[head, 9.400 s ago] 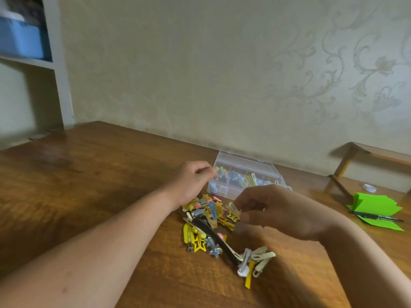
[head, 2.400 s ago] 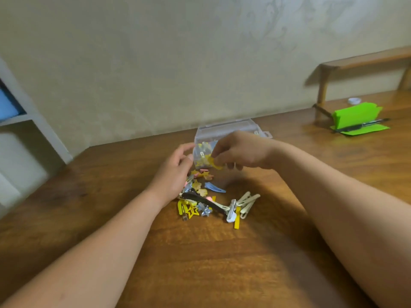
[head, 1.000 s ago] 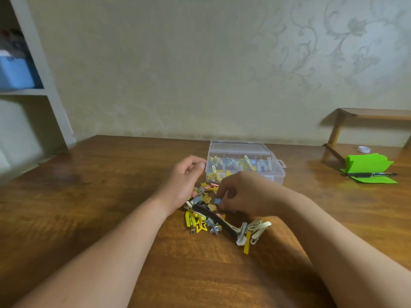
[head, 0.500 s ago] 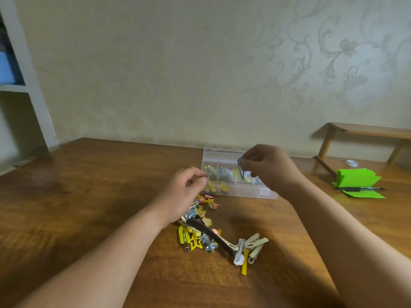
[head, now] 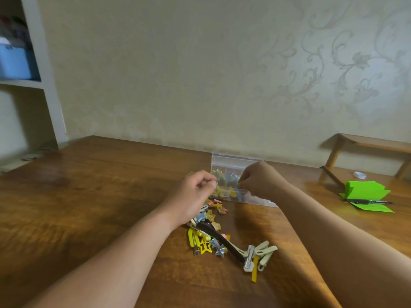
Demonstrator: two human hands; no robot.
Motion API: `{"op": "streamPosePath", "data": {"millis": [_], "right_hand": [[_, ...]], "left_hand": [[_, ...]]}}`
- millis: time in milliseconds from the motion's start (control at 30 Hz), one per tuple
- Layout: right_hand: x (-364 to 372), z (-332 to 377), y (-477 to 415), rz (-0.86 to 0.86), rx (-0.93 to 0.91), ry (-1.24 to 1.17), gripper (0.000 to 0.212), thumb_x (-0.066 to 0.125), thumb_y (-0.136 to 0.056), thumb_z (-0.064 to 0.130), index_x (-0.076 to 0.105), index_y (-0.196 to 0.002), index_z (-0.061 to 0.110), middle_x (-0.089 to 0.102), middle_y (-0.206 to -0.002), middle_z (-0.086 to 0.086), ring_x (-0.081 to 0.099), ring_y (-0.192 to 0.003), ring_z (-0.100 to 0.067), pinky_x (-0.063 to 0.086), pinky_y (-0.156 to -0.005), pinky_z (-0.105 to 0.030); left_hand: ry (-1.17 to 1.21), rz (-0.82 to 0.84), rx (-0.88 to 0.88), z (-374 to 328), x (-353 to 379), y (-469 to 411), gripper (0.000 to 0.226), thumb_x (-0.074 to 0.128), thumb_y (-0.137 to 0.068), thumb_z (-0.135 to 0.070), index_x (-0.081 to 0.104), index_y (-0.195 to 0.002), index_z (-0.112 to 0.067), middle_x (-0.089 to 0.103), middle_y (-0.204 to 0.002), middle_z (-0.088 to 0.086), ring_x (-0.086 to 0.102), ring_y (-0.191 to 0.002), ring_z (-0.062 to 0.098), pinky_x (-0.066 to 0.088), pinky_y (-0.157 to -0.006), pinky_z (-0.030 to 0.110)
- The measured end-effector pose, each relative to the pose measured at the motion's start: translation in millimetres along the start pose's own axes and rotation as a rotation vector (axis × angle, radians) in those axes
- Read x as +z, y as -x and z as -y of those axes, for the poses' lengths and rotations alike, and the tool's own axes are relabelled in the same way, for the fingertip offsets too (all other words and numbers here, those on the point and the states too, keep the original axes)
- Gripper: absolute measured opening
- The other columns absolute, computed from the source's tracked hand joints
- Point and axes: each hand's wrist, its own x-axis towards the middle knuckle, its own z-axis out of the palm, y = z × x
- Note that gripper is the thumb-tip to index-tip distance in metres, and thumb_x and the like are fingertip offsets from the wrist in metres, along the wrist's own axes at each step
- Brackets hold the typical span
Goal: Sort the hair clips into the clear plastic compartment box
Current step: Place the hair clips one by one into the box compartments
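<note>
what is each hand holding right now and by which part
Right hand, fingers pinched down in the clear box: too blurred to tell whether they hold anything. Left hand curled, nothing visible in it.

On my feed a brown wooden table (head: 89, 196) fills the lower half. Pale wallpaper (head: 200, 74) with faint scrollwork spans 10 to 2 o'clock. A white shelf unit (head: 47, 92) stands at 9 o'clock and a low wooden stand (head: 369, 142) at 3. The light is dim and warm.
</note>
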Motion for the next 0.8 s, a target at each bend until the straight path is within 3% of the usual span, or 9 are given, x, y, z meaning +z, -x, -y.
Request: {"op": "streamPosePath", "data": {"millis": [200, 367, 500, 667, 800], "right_hand": [[8.1, 3.7, 9.5, -0.071, -0.022, 0.0, 0.012, 0.071, -0.097, 0.03, 0.081, -0.099, 0.024, 0.077, -0.095, 0.006, 0.069, -0.081, -0.011, 0.062, -0.073, -0.032], [-5.1, -2.6, 27.2, -0.214, -0.058, -0.136, 0.014, 0.065, -0.1, 0.032, 0.078, -0.1, 0.026, 0.076, -0.094, 0.009, 0.068, -0.081, -0.009, 0.063, -0.078, -0.039], [-9.4, 5.2, 59.2, -0.266, -0.204, -0.317, 0.011, 0.066, -0.1, 0.029, 0.077, -0.098, 0.028, 0.072, -0.09, 0.019, 0.064, -0.083, 0.005, 0.051, -0.07, -0.02], [-13.9, 9.3, 81.5, -0.117, -0.352, -0.223, 0.009, 0.068, -0.1, 0.032, 0.076, -0.095, 0.032, 0.073, -0.089, 0.018, 0.064, -0.08, 0.005, 0.042, -0.061, -0.004], [-30.4, 3.5, 83.1, 0.265, -0.413, -0.134, 0.008, 0.073, -0.097, 0.032, 0.075, -0.091, 0.038, 0.071, -0.081, 0.021, 0.065, -0.078, 0.009, 0.045, -0.065, -0.009]], "left_hand": [[-0.003, 0.004, 0.003, -1.1, -1.7, 2.9, 0.025, 0.055, -0.109, -0.041, 0.069, -0.128, -0.036, 0.065, -0.116, -0.012, 0.061, -0.108, 0.004, 0.052, -0.096, 0.03], [-0.011, 0.007, 0.003, -2.9, -1.8, 3.2, 0.026, 0.054, -0.109, -0.041, 0.069, -0.129, -0.034, 0.065, -0.117, -0.012, 0.061, -0.11, 0.003, 0.051, -0.096, 0.029], [0.02, 0.012, -0.023, -3.7, -1.5, 3.7, 0.025, 0.055, -0.109, -0.043, 0.07, -0.128, -0.036, 0.068, -0.121, -0.014, 0.063, -0.114, 0.007, 0.053, -0.087, 0.033], [0.051, 0.018, -0.056, -9.4, -1.2, 6.5, 0.023, 0.052, -0.111, -0.041, 0.068, -0.127, -0.037, 0.066, -0.122, -0.016, 0.062, -0.11, 0.005, 0.059, -0.077, 0.031], [0.066, 0.007, -0.062, -10.2, -2.2, 9.8, 0.023, 0.053, -0.111, -0.039, 0.069, -0.127, -0.036, 0.065, -0.12, -0.013, 0.062, -0.111, 0.006, 0.059, -0.075, 0.03]]}}
